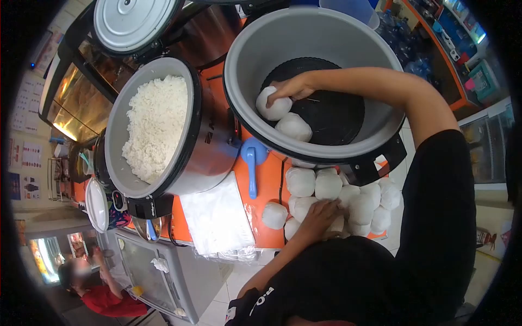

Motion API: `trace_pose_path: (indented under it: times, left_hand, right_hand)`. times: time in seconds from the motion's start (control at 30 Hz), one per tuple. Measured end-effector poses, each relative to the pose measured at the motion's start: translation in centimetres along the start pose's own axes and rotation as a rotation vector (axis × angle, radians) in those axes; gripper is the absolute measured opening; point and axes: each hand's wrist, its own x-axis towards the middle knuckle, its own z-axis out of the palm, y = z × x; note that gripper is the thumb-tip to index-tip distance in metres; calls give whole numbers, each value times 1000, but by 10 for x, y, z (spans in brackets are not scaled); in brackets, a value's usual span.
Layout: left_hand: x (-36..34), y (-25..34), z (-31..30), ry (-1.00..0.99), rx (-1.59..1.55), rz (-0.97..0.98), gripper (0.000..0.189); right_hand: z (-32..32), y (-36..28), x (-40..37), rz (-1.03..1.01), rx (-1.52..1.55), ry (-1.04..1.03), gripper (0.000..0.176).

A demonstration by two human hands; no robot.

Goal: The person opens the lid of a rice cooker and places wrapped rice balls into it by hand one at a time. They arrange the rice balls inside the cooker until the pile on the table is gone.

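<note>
My right hand (292, 88) reaches down into a large grey rice pot (239, 70), its fingers closed around a round white rice pack (272, 106) that looks wrapped in clear plastic. Another rice pack (294, 127) touches it inside the pot, over a dark base (331, 122). Outside, below the pot's front rim, a heap of similar rice packs (328, 185) is piled on the orange table (263, 234). My left hand (322, 216) lies on that heap with its fingers curled over a pack, which it partly hides.
At left stands an open cooker (209, 146) full of loose white rice (157, 127). A blue rice scoop (252, 168) and a stack of plastic sheets (215, 214) lie between cooker and heap. One pack (274, 215) sits apart. A person in red (111, 301) is by a glass-topped freezer (147, 266).
</note>
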Motion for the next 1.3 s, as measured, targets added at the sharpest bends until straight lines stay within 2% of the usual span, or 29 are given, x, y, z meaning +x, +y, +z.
trace_pose_path:
  times: [0.07, 0.17, 0.2, 0.3, 0.33, 0.4, 0.47, 0.5, 0.53, 0.57, 0.63, 0.73, 0.77, 0.9, 0.97, 1.03, 1.07, 1.1, 1.17, 1.23, 1.3]
  left_hand:
    - [-3, -3, 1, 3, -6, -29, 66]
    - [-6, 9, -13, 76, 35, -105, 67]
    - [-8, 9, -21, 107, 69, -130, 67]
    - [-19, 3, -20, 280, 123, -364, 68]
    - [-25, -3, -21, 246, 66, -388, 72]
    - [-34, -21, -13, 183, 67, -292, 77]
    - [-34, -31, -5, 81, 1, -386, 87]
    - [-27, -11, -18, 18, 83, -524, 92]
    - [-29, -11, -19, 48, 12, -570, 94]
    - [-34, -21, -13, 56, 34, -536, 89]
    - [-28, -20, -18, -31, 11, -683, 82]
    - [-41, -23, -6, 180, -74, -486, 80]
    - [-45, -21, -5, 227, -106, -491, 80]
    - [-62, -15, -17, 396, -277, -475, 81]
    - [-64, -12, -36, 504, -429, -440, 84]
    - [-50, 7, -73, 643, -637, -392, 87]
    - [-37, 34, -104, 708, -651, -329, 87]
    - [-23, 63, -137, 774, -664, -268, 87]
    - [0, 85, -176, 921, -458, -80, 89]
    - [20, 83, -194, 1055, -364, 44, 93]
    - [39, 100, -222, 1103, -161, 70, 98]
  right_hand:
    - [-8, -5, 12, -35, -296, -52, 75]
    - [-24, -9, 17, -19, -511, -78, 69]
    - [-19, -6, 12, -5, -466, -40, 59]
    - [2, 4, 2, -136, -392, -124, 63]
    - [8, 3, -2, -128, -447, -117, 63]
    - [14, -2, -6, -132, -659, -85, 63]
    - [8, -12, -4, -137, -958, 6, 63]
    - [7, -21, -9, -131, -1093, 63, 63]
    - [10, -34, -21, -200, -1033, 134, 61]
    - [12, -48, -36, -274, -964, 191, 59]
    - [21, -88, -83, -266, -728, 186, 51]
    - [48, -109, -148, -360, -429, 174, 40]
    - [55, -108, -165, -406, -340, 173, 36]
    - [85, -89, -220, -296, -291, 50, 33]
    - [97, -75, -238, -304, -325, -36, 41]
    - [124, -63, -246, -339, -378, 37, 52]
    - [136, -59, -251, -355, -405, 72, 58]
    - [147, -62, -255, -342, -347, 16, 73]
    - [167, -71, -260, -361, -363, 19, 75]
    - [170, -80, -259, -505, -281, 92, 76]
    - [157, -97, -257, -591, -148, 108, 73]
